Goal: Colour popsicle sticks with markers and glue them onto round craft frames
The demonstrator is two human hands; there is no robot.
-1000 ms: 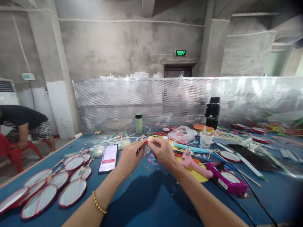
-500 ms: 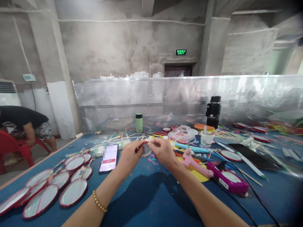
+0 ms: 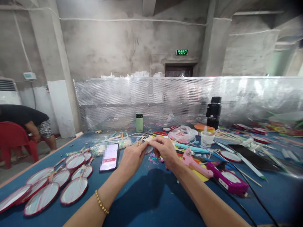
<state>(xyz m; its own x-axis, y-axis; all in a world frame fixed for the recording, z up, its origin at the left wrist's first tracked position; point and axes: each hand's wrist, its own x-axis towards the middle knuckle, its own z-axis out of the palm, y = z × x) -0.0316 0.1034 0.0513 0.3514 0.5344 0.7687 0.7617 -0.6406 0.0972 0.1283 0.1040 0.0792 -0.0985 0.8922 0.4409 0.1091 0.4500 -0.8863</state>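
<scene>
My left hand (image 3: 134,156) and my right hand (image 3: 164,150) meet over the middle of the table, fingertips nearly touching. Both are closed in a pinch; what lies between the fingers is mostly hidden. A small pale round disc (image 3: 148,150) shows in the gap between them, but I cannot tell whether it is held or lying behind. Just below are small purple and pink clips or beads (image 3: 154,159). Left of my left hand lies a lit phone (image 3: 109,157). To the right of my right hand rest a pink glue gun (image 3: 193,164) and a purple box-shaped device (image 3: 227,178) with a cable.
Several round, red-rimmed mirror-like discs (image 3: 74,190) overlap at the left. A green bottle (image 3: 139,123), black flask (image 3: 213,113) and white cup (image 3: 207,139) stand farther back. A dark phone (image 3: 253,156) and loose sticks lie right. A person (image 3: 28,121) bends beside a red chair (image 3: 14,138).
The red edge seen at my left fingers is no longer visible. My left fingers have straightened toward the right hand, and the right fingers have curled lower. The person at the left has shifted slightly.
</scene>
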